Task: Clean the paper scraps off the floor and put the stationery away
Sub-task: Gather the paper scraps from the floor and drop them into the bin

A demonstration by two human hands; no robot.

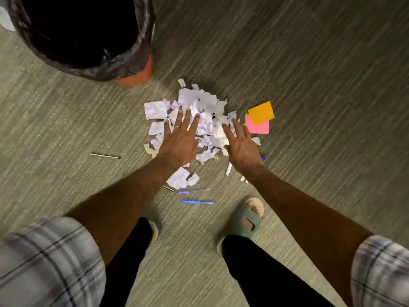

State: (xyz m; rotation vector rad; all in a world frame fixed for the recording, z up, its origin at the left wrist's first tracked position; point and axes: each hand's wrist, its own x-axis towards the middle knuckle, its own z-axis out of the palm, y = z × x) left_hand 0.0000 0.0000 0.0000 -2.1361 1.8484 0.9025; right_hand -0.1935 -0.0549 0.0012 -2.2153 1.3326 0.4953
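Plaid sleeves [48,260] were seen nearest the lens, w/ black trousers [261,273] and two green sandals [242,220] below them on grey carpet [309,63]. Both arms were stretched fwd over a heap of white scraps [204,107] at centre. L hand [180,140] was held flat, fingers spread, palm down on the heap's left part; nothing was gripped. R hand [241,147] was likewise spread wide, palm down at the heap's right edge, nothing gripped; whether it touched paper couldn't be told. A ring was seen on one L finger.

A bin [84,34] w/ dark liner and orange base stood beyond-left of the heap, apart from it. Two sticky pads, orange [261,113] lapped over pink [259,127], lay just right of the heap. A thin pencil [105,156] lay well left. Two pens, purple [193,191] and blue [198,202], lay side by side near the feet. A white marker [228,168] and more stationery were partly hidden under the R wrist; count there couldn't be told.
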